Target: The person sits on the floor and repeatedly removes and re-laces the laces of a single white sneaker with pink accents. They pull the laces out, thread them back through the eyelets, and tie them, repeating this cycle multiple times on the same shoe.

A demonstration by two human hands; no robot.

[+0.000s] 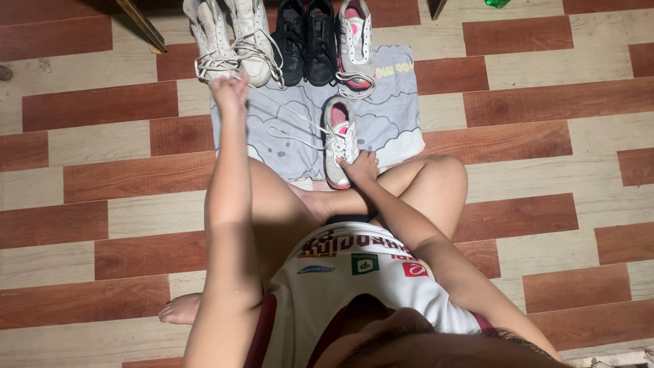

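I sit cross-legged on the floor. My right hand [360,167] grips the toe end of a white and pink sneaker [338,136] lying on a grey cloth mat [395,123]. My left hand [230,90] is stretched far forward and pinches a white shoelace [286,112] that runs taut from it back to that sneaker. The left hand hovers just below a pair of white high-top shoes [231,37].
Behind the mat's far edge stand a pair of black shoes [306,41] and the matching white and pink sneaker [355,44]. The floor [531,102] is striped in red-brown and pale planks. A wooden leg [141,26] slants at the top left.
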